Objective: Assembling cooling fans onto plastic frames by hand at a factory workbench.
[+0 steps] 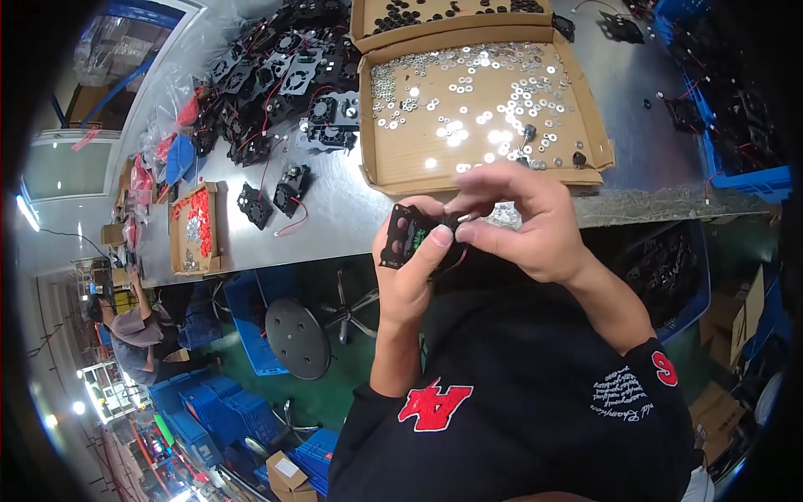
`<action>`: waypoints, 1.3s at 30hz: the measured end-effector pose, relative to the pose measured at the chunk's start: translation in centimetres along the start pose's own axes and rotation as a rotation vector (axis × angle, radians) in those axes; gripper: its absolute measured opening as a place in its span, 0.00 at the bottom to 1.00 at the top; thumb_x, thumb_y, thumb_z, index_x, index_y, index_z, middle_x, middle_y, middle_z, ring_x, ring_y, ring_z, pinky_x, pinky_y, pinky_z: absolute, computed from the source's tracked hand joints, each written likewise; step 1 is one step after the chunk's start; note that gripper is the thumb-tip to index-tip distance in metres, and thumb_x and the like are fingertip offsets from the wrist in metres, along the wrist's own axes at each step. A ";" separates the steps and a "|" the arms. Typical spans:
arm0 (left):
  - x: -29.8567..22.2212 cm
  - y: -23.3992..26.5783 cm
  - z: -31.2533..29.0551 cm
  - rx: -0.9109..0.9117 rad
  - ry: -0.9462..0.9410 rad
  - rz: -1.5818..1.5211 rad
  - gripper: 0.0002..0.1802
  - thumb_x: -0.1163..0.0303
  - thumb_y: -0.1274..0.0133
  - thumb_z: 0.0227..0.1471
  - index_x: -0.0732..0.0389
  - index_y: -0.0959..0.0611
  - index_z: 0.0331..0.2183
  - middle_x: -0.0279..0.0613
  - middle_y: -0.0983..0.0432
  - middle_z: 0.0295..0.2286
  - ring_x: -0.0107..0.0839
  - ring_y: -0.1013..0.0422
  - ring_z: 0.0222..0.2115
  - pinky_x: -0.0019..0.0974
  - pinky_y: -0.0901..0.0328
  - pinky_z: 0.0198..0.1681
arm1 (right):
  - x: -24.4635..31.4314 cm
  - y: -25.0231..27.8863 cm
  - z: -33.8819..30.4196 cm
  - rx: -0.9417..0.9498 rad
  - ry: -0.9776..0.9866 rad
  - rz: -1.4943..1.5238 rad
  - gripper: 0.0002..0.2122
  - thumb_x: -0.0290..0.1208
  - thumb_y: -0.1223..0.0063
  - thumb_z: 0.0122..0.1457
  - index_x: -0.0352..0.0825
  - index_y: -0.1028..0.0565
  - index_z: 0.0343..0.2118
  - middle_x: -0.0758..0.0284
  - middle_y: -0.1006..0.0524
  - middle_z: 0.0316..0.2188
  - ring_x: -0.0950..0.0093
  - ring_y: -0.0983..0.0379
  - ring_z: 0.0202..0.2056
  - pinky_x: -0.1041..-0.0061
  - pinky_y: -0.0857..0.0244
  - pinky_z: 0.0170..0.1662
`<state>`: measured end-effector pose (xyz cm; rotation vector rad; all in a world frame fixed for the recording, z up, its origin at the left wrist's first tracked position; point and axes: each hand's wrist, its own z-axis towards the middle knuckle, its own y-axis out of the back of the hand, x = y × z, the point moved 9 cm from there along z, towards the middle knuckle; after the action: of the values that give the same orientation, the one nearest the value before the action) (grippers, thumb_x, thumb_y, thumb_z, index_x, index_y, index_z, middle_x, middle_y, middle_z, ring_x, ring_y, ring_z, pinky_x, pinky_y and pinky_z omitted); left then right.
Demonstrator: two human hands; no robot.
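Working at a metal table [335,188] over green floor [335,385], the left hand [406,289] grips a black module [410,241], the right hand's [539,230] hold unclear.

White glare is speckling the metal washers [523,105] and the cardboard tray [401,151] beneath them, while softer sheen is spreading over the steel tabletop [335,209]. A lamp tube [28,214] is glowing far left. The black sweatshirt [519,376] is swallowing detail, the fingers of the right hand [548,226] are blurring slightly, and fisheye distortion is curving edges toward black corners.
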<state>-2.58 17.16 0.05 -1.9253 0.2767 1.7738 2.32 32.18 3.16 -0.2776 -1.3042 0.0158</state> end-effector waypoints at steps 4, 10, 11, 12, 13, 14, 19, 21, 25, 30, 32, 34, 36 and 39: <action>1.0 -1.1 -0.1 0.054 0.099 -0.278 0.17 0.70 0.42 0.54 0.66 0.24 0.45 0.38 0.24 0.37 0.26 0.28 0.38 0.31 0.33 0.44 | 0.7 -0.5 -0.5 0.082 0.222 -0.151 0.13 0.18 0.35 0.51 0.29 0.20 0.41 0.62 0.19 0.37 0.72 0.22 0.38 0.74 0.31 0.44; 2.1 -1.8 -0.2 0.038 0.229 -0.412 0.20 0.69 0.42 0.54 0.65 0.25 0.47 0.37 0.25 0.36 0.24 0.28 0.37 0.29 0.32 0.44 | -0.2 -0.5 -1.1 0.005 0.143 -0.225 0.11 0.18 0.39 0.55 0.27 0.20 0.41 0.62 0.19 0.37 0.74 0.23 0.39 0.75 0.31 0.46; 2.3 -2.2 -0.1 0.086 0.250 -0.394 0.25 0.74 0.41 0.48 0.64 0.27 0.49 0.34 0.29 0.36 0.23 0.31 0.36 0.28 0.34 0.42 | -1.7 0.4 -1.0 -0.071 0.007 -0.075 0.11 0.18 0.41 0.56 0.26 0.21 0.43 0.62 0.19 0.38 0.74 0.23 0.40 0.75 0.31 0.47; 2.3 -2.3 -0.4 0.090 0.254 -0.440 0.29 0.78 0.42 0.44 0.64 0.29 0.51 0.34 0.32 0.36 0.23 0.33 0.35 0.28 0.35 0.40 | -3.4 0.9 -1.2 -0.143 -0.128 0.078 0.11 0.19 0.43 0.58 0.25 0.22 0.44 0.63 0.19 0.38 0.75 0.23 0.41 0.76 0.31 0.48; 2.3 -2.4 -0.6 0.093 0.257 -0.487 0.34 0.82 0.43 0.39 0.64 0.31 0.52 0.33 0.35 0.36 0.24 0.35 0.35 0.28 0.36 0.39 | -3.2 1.8 -1.0 -0.190 -0.037 0.101 0.12 0.19 0.45 0.60 0.24 0.25 0.47 0.64 0.20 0.40 0.74 0.22 0.41 0.74 0.30 0.50; 2.6 -2.6 -0.7 0.059 0.303 -0.501 0.41 0.86 0.46 0.31 0.65 0.33 0.54 0.34 0.39 0.36 0.26 0.39 0.35 0.29 0.39 0.37 | -3.2 2.5 -1.0 -0.237 -0.027 0.195 0.12 0.18 0.46 0.60 0.25 0.25 0.47 0.63 0.20 0.40 0.74 0.22 0.41 0.74 0.28 0.47; 2.5 -2.1 -0.6 0.084 0.270 -0.423 0.43 0.86 0.49 0.28 0.65 0.34 0.54 0.36 0.41 0.37 0.27 0.40 0.36 0.30 0.38 0.38 | -1.6 1.3 -1.5 -0.074 -0.261 0.211 0.12 0.18 0.47 0.60 0.26 0.24 0.46 0.62 0.22 0.40 0.77 0.22 0.36 0.78 0.26 0.36; 2.4 -2.1 -0.6 0.112 0.269 -0.352 0.41 0.84 0.50 0.28 0.66 0.33 0.53 0.36 0.40 0.35 0.27 0.39 0.33 0.29 0.39 0.36 | -0.7 0.2 -1.1 -0.015 -0.106 0.305 0.12 0.16 0.47 0.58 0.25 0.22 0.45 0.62 0.23 0.41 0.78 0.23 0.35 0.79 0.27 0.35; 2.4 -1.8 -1.0 0.120 0.339 -0.370 0.38 0.77 0.53 0.30 0.69 0.32 0.52 0.37 0.37 0.33 0.26 0.38 0.29 0.27 0.39 0.33 | 1.4 -0.3 -1.0 -0.007 -0.001 -0.191 0.12 0.15 0.44 0.52 0.28 0.18 0.40 0.64 0.21 0.36 0.78 0.23 0.33 0.81 0.29 0.35; 2.6 -2.5 -1.0 0.190 0.356 -0.169 0.38 0.72 0.53 0.34 0.69 0.34 0.53 0.45 0.32 0.43 0.29 0.32 0.37 0.29 0.35 0.40 | 2.7 -1.5 -1.2 0.052 0.144 -0.451 0.12 0.16 0.41 0.49 0.31 0.17 0.39 0.64 0.21 0.33 0.77 0.23 0.29 0.80 0.29 0.30; 2.7 -2.6 -1.0 0.195 0.337 -0.131 0.39 0.71 0.53 0.35 0.69 0.35 0.54 0.45 0.32 0.44 0.29 0.32 0.39 0.30 0.34 0.42 | 3.1 -1.5 -1.3 0.041 0.164 -0.489 0.12 0.16 0.41 0.49 0.31 0.17 0.38 0.65 0.21 0.32 0.77 0.23 0.28 0.80 0.29 0.29; 2.7 -2.2 -1.1 0.191 0.305 -0.001 0.38 0.71 0.53 0.40 0.69 0.38 0.56 0.48 0.33 0.46 0.31 0.32 0.44 0.33 0.35 0.48 | 3.5 -1.8 -1.4 0.065 0.183 -0.552 0.10 0.17 0.41 0.48 0.30 0.19 0.36 0.66 0.22 0.31 0.77 0.24 0.26 0.80 0.30 0.27; 2.1 -2.9 -1.2 0.193 0.272 0.083 0.37 0.72 0.53 0.42 0.68 0.39 0.57 0.48 0.33 0.46 0.32 0.33 0.45 0.33 0.35 0.48 | 3.4 -1.7 -1.4 0.063 0.149 -0.576 0.10 0.17 0.41 0.48 0.30 0.20 0.35 0.66 0.23 0.30 0.78 0.24 0.25 0.80 0.30 0.27; 2.2 -3.1 -1.2 0.212 0.254 0.113 0.36 0.72 0.53 0.47 0.68 0.42 0.58 0.48 0.34 0.45 0.33 0.34 0.44 0.34 0.36 0.49 | 3.1 -1.5 -1.3 0.087 0.091 -0.604 0.09 0.17 0.41 0.48 0.30 0.22 0.34 0.66 0.23 0.29 0.78 0.24 0.24 0.80 0.29 0.27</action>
<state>0.25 19.62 -1.32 -2.0102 0.6466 1.4964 4.16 30.98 6.13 0.1950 -1.2493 -0.4459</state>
